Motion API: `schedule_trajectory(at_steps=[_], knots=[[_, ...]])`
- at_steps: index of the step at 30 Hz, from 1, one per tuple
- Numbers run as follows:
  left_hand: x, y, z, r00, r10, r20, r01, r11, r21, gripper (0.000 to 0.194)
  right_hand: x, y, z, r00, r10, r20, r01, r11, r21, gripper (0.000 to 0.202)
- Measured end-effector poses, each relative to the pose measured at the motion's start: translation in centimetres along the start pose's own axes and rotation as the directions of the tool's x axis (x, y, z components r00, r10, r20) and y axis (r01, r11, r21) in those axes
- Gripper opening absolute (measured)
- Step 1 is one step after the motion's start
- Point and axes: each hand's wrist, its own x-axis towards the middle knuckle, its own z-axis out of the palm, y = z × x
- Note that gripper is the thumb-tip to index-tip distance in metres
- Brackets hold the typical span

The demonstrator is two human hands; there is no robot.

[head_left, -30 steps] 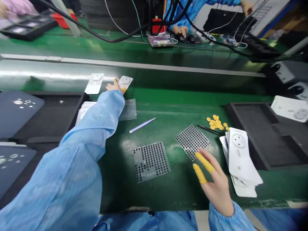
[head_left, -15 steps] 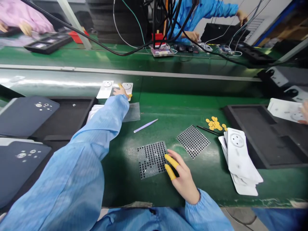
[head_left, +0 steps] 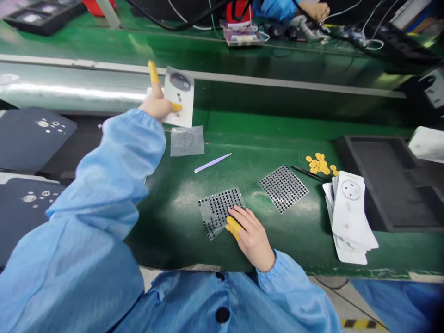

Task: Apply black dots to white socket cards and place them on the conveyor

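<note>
White and thin, the plastic panel (head_left: 178, 97) stands nearly upright in the left hand (head_left: 157, 104), lifted off the far part of the green bench (head_left: 277, 134) near the steel strip of the conveyor (head_left: 69, 88). The thumb, capped in a yellow finger cot, pinches the panel's lower left edge while the capped forefinger points straight up beside it. A dark round opening sits near the panel's top. It looks light and fairly stiff, a flat moulded piece that would flex only a little; its smooth face could slip under rubber cots, so the long edges seem the safest place to grip, away from the opening.

The right hand (head_left: 251, 236) lies flat near the front of the bench, its capped fingertips pressing the lower right corner of a clear dotted sheet (head_left: 218, 210), which is glossy, limp and crinkled, studded with rows of small black dots. It grasps nothing; it only pins the film down.

A second dotted sheet (head_left: 283, 187) lies flatter to the right. Between them and the panel rest pale lilac tweezers (head_left: 212, 163) and a small clear mesh square (head_left: 187, 140). A heap of yellow cots (head_left: 321, 164) sits beside a fanned stack of white panels (head_left: 350, 217), which lies next to a black foam tray (head_left: 388, 180).
</note>
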Motion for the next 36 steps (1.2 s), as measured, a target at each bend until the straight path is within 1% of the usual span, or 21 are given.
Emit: schedule_trajectory(at_steps=[2, 4, 5, 6, 7, 8, 10, 11, 12, 14, 16, 17, 19, 21, 22, 25, 28, 30, 33, 35, 36], knots=[[-5.6, -1.1, -1.1, 0.999, 0.011, 0.053, -0.002, 0.987, -0.162, 0.061, 0.0, -0.1, 0.0, 0.998, 0.019, -0.059, -0.016, 0.999, 0.042, 0.023], [-12.5, -2.8, -1.7, 0.985, -0.156, 0.07, 0.167, 0.968, -0.186, 0.04, 0.1, -0.3, -0.1, 0.982, 0.083, -0.169, -0.067, 0.993, 0.097, 0.027], [-15.9, -3.8, -1.6, 0.976, -0.206, 0.075, 0.216, 0.957, -0.192, 0.036, 0.2, -0.5, -0.2, 0.966, 0.113, -0.233, -0.086, 0.989, 0.121, 0.031], [-19.0, -4.7, -1.3, 0.957, -0.269, 0.111, 0.288, 0.932, -0.222, 0.037, 0.2, -0.7, -0.3, 0.95, 0.125, -0.287, -0.089, 0.987, 0.133, 0.035], [-21.7, -5.6, -0.7, 0.912, -0.371, 0.174, 0.409, 0.853, -0.325, 0.04, 0.1, -1.0, -0.3, 0.94, 0.115, -0.323, -0.074, 0.988, 0.134, 0.039], [-23.8, -6.2, 0.1, 0.895, -0.4, 0.197, 0.445, 0.824, -0.35, 0.045, 0.1, -1.3, -0.4, 0.941, 0.082, -0.329, -0.043, 0.991, 0.126, 0.041], [-26.3, -6.7, 2.0, 0.853, -0.415, 0.316, 0.516, 0.758, -0.399, 0.05, 0.1, -1.9, -0.6, 0.971, -0.017, -0.237, 0.043, 0.994, 0.103, 0.042], [-26.8, -6.7, 3.0, 0.826, -0.414, 0.382, 0.555, 0.713, -0.428, 0.05, 0.2, -2.1, -0.8, 0.985, -0.058, -0.161, 0.076, 0.991, 0.11, 0.039], [-27.0, -6.6, 3.8, 0.808, -0.417, 0.416, 0.582, 0.674, -0.455, 0.049, 0.4, -2.3, -1.0, 0.993, -0.076, -0.092, 0.089, 0.986, 0.143, 0.036], [-26.8, -6.2, 4.9, 0.796, -0.435, 0.421, 0.603, 0.625, -0.495, 0.045, 1.2, -2.5, -1.3, 0.999, -0.038, -0.027, 0.043, 0.969, 0.245, 0.03], [-26.7, -6.0, 5.4, 0.807, -0.447, 0.386, 0.59, 0.63, -0.504, 0.042, 2.5, -2.6, -1.5, 0.998, 0.029, -0.058, -0.009, 0.949, 0.315, 0.026], [-26.8, -5.9, 5.5, 0.808, -0.44, 0.391, 0.588, 0.636, -0.5, 0.042, 3.2, -2.6, -1.4, 0.996, 0.03, -0.081, -0.003, 0.948, 0.318, 0.024], [-27.1, -5.9, 5.4, 0.815, -0.408, 0.411, 0.576, 0.65, -0.497, 0.042, 4.5, -2.5, -1.1, 0.993, -0.066, -0.102, 0.09, 0.963, 0.254, 0.02], [-27.5, -5.8, 5.4, 0.829, -0.366, 0.423, 0.55, 0.673, -0.495, 0.042, 5.3, -2.3, -0.5, 0.974, -0.205, -0.092, 0.218, 0.96, 0.173, 0.016], [-27.6, -5.7, 5.3, 0.838, -0.348, 0.421, 0.534, 0.685, -0.495, 0.04, 5.5, -2.2, -0.2, 0.965, -0.246, -0.092, 0.257, 0.956, 0.14, 0.017], [-27.9, -5.4, 5.3, 0.859, -0.324, 0.396, 0.496, 0.721, -0.484, 0.039, 5.4, -1.9, 0.9, 0.951, -0.283, -0.126, 0.295, 0.952, 0.087, 0.022], [-27.9, -5.2, 5.6, 0.848, -0.351, 0.397, 0.512, 0.738, -0.44, 0.042, 4.8, -1.6, 1.8, 0.939, -0.306, -0.156, 0.32, 0.944, 0.075, 0.023], [-27.8, -5.2, 5.8, 0.842, -0.358, 0.404, 0.514, 0.76, -0.398, 0.044, 4.7, -1.4, 2.3, 0.951, -0.259, -0.167, 0.28, 0.953, 0.116, 0.021], [-27.4, -5.7, 5.6, 0.878, -0.291, 0.379, 0.423, 0.843, -0.332, 0.042, 4.8, -1.0, 2.8, 0.987, -0.058, -0.151, 0.099, 0.956, 0.277, 0.015], [-27.0, -6.3, 4.8, 0.898, -0.265, 0.351, 0.372, 0.883, -0.286, 0.042, 4.8, -0.7, 2.9, 0.993, 0.024, -0.113, 0.018, 0.937, 0.349, 0.012], [-26.9, -6.8, 4.1, 0.912, -0.267, 0.312, 0.354, 0.896, -0.269, 0.043, 4.7, -0.5, 2.9, 0.995, 0.02, -0.097, 0.016, 0.934, 0.356, 0.013]])
